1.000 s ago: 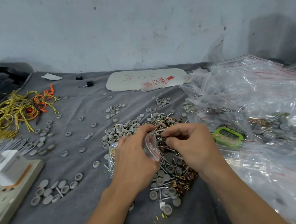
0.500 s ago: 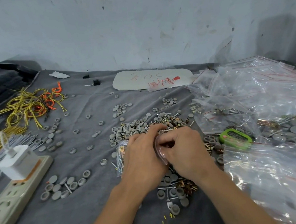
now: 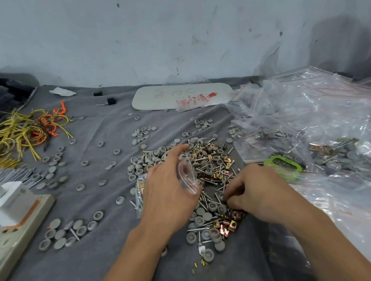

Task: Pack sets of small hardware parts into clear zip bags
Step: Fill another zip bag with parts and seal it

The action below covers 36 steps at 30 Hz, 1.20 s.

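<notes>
Far out to the left of the left fingers, a power strip [image 3: 6, 243] lay with a white charger [image 3: 6, 198] plugged into it, and yellow wires [image 3: 18, 133] sprawled beyond. Closer in, but well left of those fingers, sat a little cluster of grey caps [image 3: 68, 231]. Then the left hand [image 3: 166, 187]: its fingers were curled round a small clear zip bag [image 3: 189, 174], gripping it above the cloth with the red-striped mouth gaping open towards the other hand. Right at those fingertips, and spreading out beneath the bag, was the pile of parts [image 3: 211, 160], with screws, grey caps and brass clips all mixed together. Over came the right hand [image 3: 259, 192], fingers bunched together and curled down, tips dug in among the screws at the near side of the pile. Whether they had a part pinched, I could not tell. Just beyond its knuckles lay a green device [image 3: 283, 168] with a screen, and further right a big heap of clear bags [image 3: 327, 115].
</notes>
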### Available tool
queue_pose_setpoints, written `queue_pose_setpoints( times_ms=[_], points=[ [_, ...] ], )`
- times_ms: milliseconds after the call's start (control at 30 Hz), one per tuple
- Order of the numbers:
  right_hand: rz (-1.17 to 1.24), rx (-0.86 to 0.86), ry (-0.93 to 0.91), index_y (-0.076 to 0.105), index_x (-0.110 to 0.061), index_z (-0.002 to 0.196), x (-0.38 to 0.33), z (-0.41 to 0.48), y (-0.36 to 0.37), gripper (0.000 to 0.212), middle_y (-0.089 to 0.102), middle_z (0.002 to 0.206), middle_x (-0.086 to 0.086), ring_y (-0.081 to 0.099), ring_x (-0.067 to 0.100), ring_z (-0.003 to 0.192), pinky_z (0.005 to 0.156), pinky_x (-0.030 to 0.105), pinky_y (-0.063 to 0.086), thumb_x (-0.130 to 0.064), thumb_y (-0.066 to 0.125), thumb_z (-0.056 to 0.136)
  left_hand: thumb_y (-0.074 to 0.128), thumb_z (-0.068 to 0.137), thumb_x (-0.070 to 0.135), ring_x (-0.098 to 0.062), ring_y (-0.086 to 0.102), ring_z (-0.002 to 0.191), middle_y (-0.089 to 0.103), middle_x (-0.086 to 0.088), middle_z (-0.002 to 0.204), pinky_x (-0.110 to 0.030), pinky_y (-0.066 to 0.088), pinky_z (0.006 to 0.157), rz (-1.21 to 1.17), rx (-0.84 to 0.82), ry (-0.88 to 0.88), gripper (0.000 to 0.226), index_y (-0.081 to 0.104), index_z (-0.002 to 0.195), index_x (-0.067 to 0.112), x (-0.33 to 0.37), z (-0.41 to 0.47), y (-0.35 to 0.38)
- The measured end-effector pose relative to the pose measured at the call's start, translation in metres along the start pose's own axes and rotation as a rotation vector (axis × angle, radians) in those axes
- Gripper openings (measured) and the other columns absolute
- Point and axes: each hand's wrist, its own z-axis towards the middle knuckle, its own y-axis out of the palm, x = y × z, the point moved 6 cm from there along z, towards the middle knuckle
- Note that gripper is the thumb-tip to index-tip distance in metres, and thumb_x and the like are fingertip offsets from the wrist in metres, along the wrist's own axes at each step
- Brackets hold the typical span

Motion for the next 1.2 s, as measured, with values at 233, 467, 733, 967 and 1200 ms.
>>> queue_pose_setpoints(
  times_ms=[233, 467, 733, 967, 1200],
  points=[
    [-0.153, 0.009, 0.049, 0.080, -0.036, 0.098, -0.007, -0.005, 0.004, 0.015, 0.072, 0.092, -0.011, 0.064, 0.012, 0.088, 0.081, 0.028, 0.056, -0.032, 0.078, 0.084, 0.071, 0.076, 0.032, -0.014, 0.056, 0.094, 0.059, 0.023, 0.079, -0.034, 0.043, 0.086, -0.012, 0.005, 0.017, 0.073, 0.036, 0.136, 0.055, -0.001, 0.001, 0.002],
    [-0.168, -0.072, 0.053, 0.068, -0.033, 0.085, -0.016, -0.003, 0.010, 0.015, 0.073, 0.098, -0.003, 0.068, 0.017, 0.093, 0.085, 0.034, 0.058, -0.019, 0.069, 0.092, 0.069, 0.084, 0.031, -0.009, 0.054, 0.089, 0.059, 0.020, 0.071, -0.033, 0.040, 0.085, -0.017, 0.033, 0.031, 0.066, 0.036, 0.135, 0.056, -0.003, 0.003, 0.003],
    [0.031, 0.088, 0.000, 0.060, -0.033, 0.081, -0.003, 0.000, 0.002, 0.021, 0.066, 0.082, -0.013, 0.060, 0.002, 0.074, 0.061, 0.020, 0.042, -0.021, 0.070, 0.094, 0.069, 0.084, 0.030, -0.014, 0.055, 0.096, 0.062, 0.021, 0.078, -0.031, 0.039, 0.087, 0.010, 0.019, 0.029, 0.069, 0.033, 0.136, 0.056, -0.004, 0.002, 0.005],
    [0.539, 0.234, -0.047, 0.077, -0.041, 0.087, -0.006, 0.005, -0.004, 0.025, 0.075, 0.073, -0.017, 0.068, 0.000, 0.063, 0.060, 0.015, 0.048, -0.017, 0.077, 0.089, 0.070, 0.088, 0.030, -0.015, 0.053, 0.098, 0.064, 0.022, 0.083, -0.031, 0.040, 0.083, 0.043, -0.002, 0.022, 0.069, 0.031, 0.137, 0.056, -0.002, 0.003, 0.007],
    [0.838, 0.209, -0.065, 0.081, -0.024, 0.079, -0.016, 0.009, 0.006, 0.025, 0.075, 0.066, 0.004, 0.070, 0.014, 0.056, 0.050, 0.020, 0.051, -0.001, 0.075, 0.086, 0.071, 0.082, 0.031, -0.004, 0.049, 0.096, 0.065, 0.023, 0.096, -0.026, 0.035, 0.094, 0.082, -0.002, 0.052, 0.061, 0.042, 0.132, 0.051, 0.001, 0.004, 0.006]
  ],
)
